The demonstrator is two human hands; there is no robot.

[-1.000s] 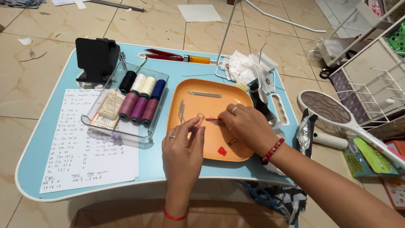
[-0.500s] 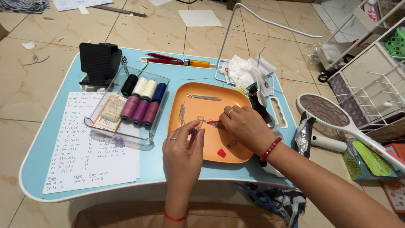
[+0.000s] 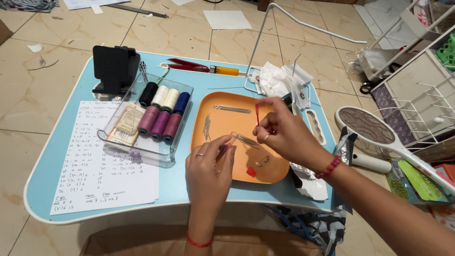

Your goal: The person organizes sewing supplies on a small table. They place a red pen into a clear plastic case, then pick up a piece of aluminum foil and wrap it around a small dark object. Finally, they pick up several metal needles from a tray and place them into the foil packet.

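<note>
Right hand (image 3: 284,135) has lifted off the orange tray (image 3: 279,168) since the earlier frames and now hovers above its far right part, thumb and forefinger pinched on a thin red strip (image 3: 257,114) that stands upright; what the strip is cannot be made out. Left hand (image 3: 208,173) stays at the tray's near left edge, fingers closed around a small clear tube (image 3: 233,138) that tilts up toward the right hand; the tube's lower end is hidden in the fingers. Fine needles (image 3: 247,140) poke from the tube mouth, too thin to count. More needles lie loose on the tray: one cluster (image 3: 232,109) near the far rim, another (image 3: 206,127) at the left side. Small red piece (image 3: 250,171) and a brass-coloured pin (image 3: 262,161) rest on the tray near the right wrist. Tray sits on the blue surface (image 3: 52,189). Left of it, a clear box (image 3: 137,149) holds thread spools (image 3: 161,122), partly over a handwritten sheet (image 3: 95,175).
</note>
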